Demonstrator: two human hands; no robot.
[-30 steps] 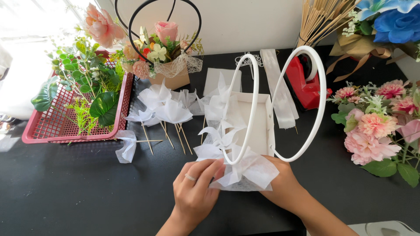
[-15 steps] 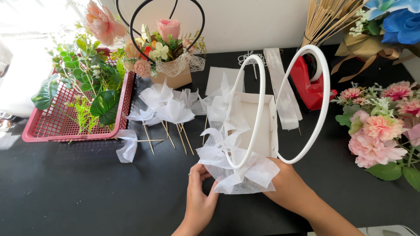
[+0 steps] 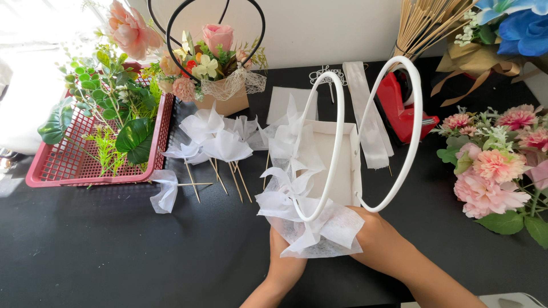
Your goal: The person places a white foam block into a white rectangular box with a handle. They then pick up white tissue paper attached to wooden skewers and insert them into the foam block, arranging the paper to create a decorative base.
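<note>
Both hands, left (image 3: pixel 285 262) and right (image 3: pixel 379 242), hold white box (image 3: pixel 337 165) wrapped in mesh (image 3: pixel 328 234); box inside unseen; red basket (image 3: pixel 51 171) holds greenery (image 3: pixel 114 114)

A red mesh tray (image 3: pixel 68 171) sat on the black table (image 3: pixel 114 251) far to the left of the grips, holding green leafy sprigs (image 3: pixel 108 122). Beyond it, up and left of the grips, stood a tan box with a black hoop handle (image 3: pixel 225 102), filled with pink and cream flowers. Between that box and the grips lay a cluster of white paper puffs on wooden sticks (image 3: pixel 220 145), one lying apart nearer the tray. A red tape dispenser (image 3: pixel 402 111) stood above and right of the grips, a white ribbon strip (image 3: pixel 368 117) just beside it. A pink flower bunch (image 3: pixel 494 165) lay well to the right; blue flowers (image 3: pixel 522 25) and tan sticks (image 3: pixel 425 23) were at the far right corner.
</note>
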